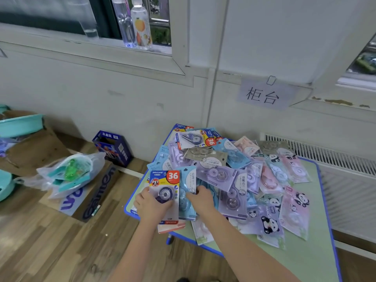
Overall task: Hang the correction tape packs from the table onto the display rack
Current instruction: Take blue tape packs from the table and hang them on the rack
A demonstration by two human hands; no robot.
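Left hand (151, 204) grips a blue 36 pack (165, 192) at the worktop's (317, 259) left edge; right hand (200, 198) pinches a pale blue pack (188, 180) beside it; bare worktop lies near the front edge.

So the counter (317, 259) sits right up against the wall, with the heap of correction tape packs (230, 174) piled all over it. Both hands are at the heap's near left edge, left hand (151, 204) beside right hand (200, 198). On the floor to the left there's a cardboard box (113, 148), a plastic bag (69, 171) in front of it. Two bottles (134, 23) up on the windowsill behind.
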